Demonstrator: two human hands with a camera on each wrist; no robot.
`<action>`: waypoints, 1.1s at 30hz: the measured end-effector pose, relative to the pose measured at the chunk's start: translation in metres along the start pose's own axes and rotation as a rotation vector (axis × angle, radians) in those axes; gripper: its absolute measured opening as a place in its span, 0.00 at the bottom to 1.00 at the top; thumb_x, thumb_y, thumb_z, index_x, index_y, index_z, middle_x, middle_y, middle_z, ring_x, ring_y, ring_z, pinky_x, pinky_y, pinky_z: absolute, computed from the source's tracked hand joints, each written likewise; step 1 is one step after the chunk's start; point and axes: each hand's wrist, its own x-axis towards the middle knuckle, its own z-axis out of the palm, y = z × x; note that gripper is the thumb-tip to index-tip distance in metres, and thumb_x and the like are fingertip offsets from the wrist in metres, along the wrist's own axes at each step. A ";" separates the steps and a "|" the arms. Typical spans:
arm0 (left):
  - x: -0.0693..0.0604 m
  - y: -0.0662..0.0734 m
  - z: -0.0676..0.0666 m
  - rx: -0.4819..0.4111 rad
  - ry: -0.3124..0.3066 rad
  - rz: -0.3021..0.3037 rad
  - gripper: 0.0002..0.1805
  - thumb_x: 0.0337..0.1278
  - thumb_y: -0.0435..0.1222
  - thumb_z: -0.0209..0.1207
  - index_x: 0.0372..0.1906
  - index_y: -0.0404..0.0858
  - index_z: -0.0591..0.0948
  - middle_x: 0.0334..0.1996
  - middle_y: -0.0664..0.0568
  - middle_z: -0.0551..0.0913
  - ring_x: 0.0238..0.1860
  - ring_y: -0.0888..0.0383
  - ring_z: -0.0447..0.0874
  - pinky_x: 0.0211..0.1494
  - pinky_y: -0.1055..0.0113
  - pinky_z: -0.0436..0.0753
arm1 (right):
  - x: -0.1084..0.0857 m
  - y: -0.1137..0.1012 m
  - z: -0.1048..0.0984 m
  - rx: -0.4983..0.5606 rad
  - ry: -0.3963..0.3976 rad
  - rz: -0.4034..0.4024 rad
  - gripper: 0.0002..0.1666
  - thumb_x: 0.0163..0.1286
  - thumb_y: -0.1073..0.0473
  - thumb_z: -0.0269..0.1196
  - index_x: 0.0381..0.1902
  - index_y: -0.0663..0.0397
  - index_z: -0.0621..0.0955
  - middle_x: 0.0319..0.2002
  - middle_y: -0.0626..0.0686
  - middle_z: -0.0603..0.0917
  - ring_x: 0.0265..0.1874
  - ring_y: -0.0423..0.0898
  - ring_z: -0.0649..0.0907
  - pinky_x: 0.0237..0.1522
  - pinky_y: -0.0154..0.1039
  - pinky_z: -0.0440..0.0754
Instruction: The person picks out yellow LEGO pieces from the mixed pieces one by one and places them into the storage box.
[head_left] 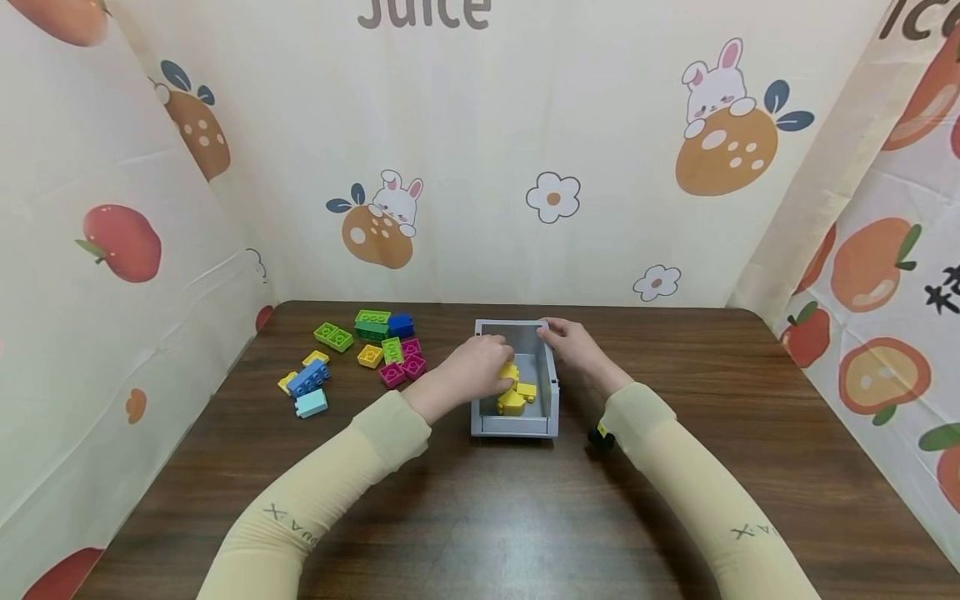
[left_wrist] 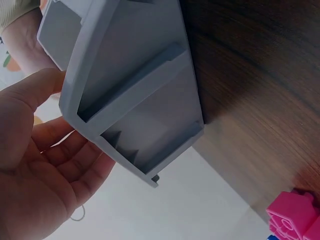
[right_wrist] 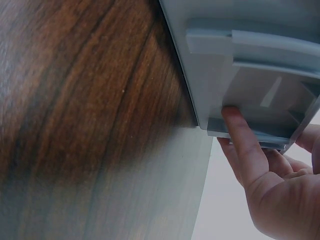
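The fingers of the left hand (head_left: 478, 365) bend down inside the grey bin (head_left: 514, 427), over its yellow blocks (head_left: 512, 404); their tips are hidden behind the bin's wall in the left wrist view, so whether they pinch a block I cannot tell. The right hand (head_left: 576, 343) grips the far right corner, index finger against the outer side, other fingertips partly out of sight. The bin stands on the table (head_left: 480, 521). Beside the right sleeve (head_left: 693, 471), which partly covers it, a small black object (head_left: 601, 439) is hard to make out. Leftward lie pink blocks (head_left: 413, 367), one cut off in the left wrist view, green blocks (head_left: 372, 331) and a light-blue block (head_left: 311, 404).
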 end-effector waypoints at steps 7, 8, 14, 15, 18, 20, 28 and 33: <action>-0.001 -0.002 0.003 -0.013 -0.012 -0.002 0.19 0.52 0.46 0.64 0.46 0.38 0.83 0.35 0.52 0.81 0.31 0.59 0.74 0.42 0.67 0.78 | 0.000 0.001 0.000 -0.006 -0.005 -0.001 0.33 0.73 0.44 0.49 0.71 0.51 0.62 0.65 0.59 0.70 0.60 0.55 0.73 0.53 0.52 0.78; -0.001 -0.003 0.004 -0.013 -0.013 -0.002 0.20 0.52 0.46 0.64 0.46 0.38 0.83 0.35 0.52 0.81 0.31 0.59 0.74 0.42 0.67 0.77 | 0.000 0.001 -0.001 -0.006 -0.006 -0.001 0.33 0.73 0.44 0.49 0.71 0.51 0.62 0.65 0.59 0.69 0.60 0.55 0.73 0.53 0.52 0.78; -0.001 -0.004 0.005 -0.001 -0.012 0.005 0.20 0.52 0.47 0.64 0.46 0.38 0.83 0.34 0.52 0.81 0.30 0.60 0.74 0.42 0.66 0.77 | 0.001 0.002 -0.001 -0.003 -0.011 -0.004 0.32 0.73 0.44 0.49 0.70 0.50 0.62 0.65 0.59 0.69 0.59 0.54 0.73 0.52 0.52 0.78; -0.001 -0.004 0.006 0.003 -0.011 0.008 0.20 0.52 0.47 0.64 0.46 0.38 0.83 0.34 0.52 0.81 0.30 0.60 0.74 0.42 0.66 0.76 | 0.001 0.002 -0.001 -0.002 -0.010 -0.004 0.32 0.73 0.44 0.49 0.70 0.50 0.62 0.65 0.58 0.69 0.59 0.54 0.73 0.52 0.52 0.78; -0.001 -0.005 0.008 0.011 -0.015 0.012 0.20 0.52 0.47 0.64 0.46 0.38 0.83 0.35 0.52 0.81 0.30 0.60 0.74 0.43 0.66 0.77 | 0.001 0.002 -0.001 -0.003 -0.010 -0.004 0.32 0.73 0.44 0.49 0.70 0.51 0.62 0.65 0.58 0.69 0.60 0.54 0.73 0.53 0.52 0.77; -0.002 -0.005 0.009 0.015 -0.022 0.016 0.20 0.53 0.47 0.64 0.47 0.39 0.83 0.36 0.52 0.81 0.31 0.60 0.75 0.44 0.64 0.77 | 0.001 0.003 -0.001 -0.002 -0.008 -0.001 0.33 0.73 0.44 0.49 0.70 0.50 0.62 0.66 0.58 0.68 0.61 0.54 0.72 0.54 0.53 0.77; -0.002 -0.003 0.009 0.062 -0.027 0.029 0.21 0.53 0.47 0.63 0.48 0.38 0.82 0.37 0.52 0.82 0.33 0.60 0.76 0.47 0.60 0.79 | -0.001 0.002 -0.001 -0.005 -0.012 -0.008 0.32 0.74 0.44 0.49 0.70 0.50 0.62 0.66 0.58 0.68 0.61 0.54 0.72 0.54 0.54 0.77; -0.002 -0.003 0.009 0.076 -0.036 0.029 0.22 0.53 0.48 0.63 0.49 0.38 0.81 0.39 0.51 0.83 0.37 0.58 0.79 0.54 0.56 0.78 | -0.002 0.000 0.000 0.000 -0.009 -0.005 0.32 0.74 0.45 0.49 0.70 0.50 0.62 0.66 0.58 0.68 0.60 0.55 0.72 0.54 0.53 0.77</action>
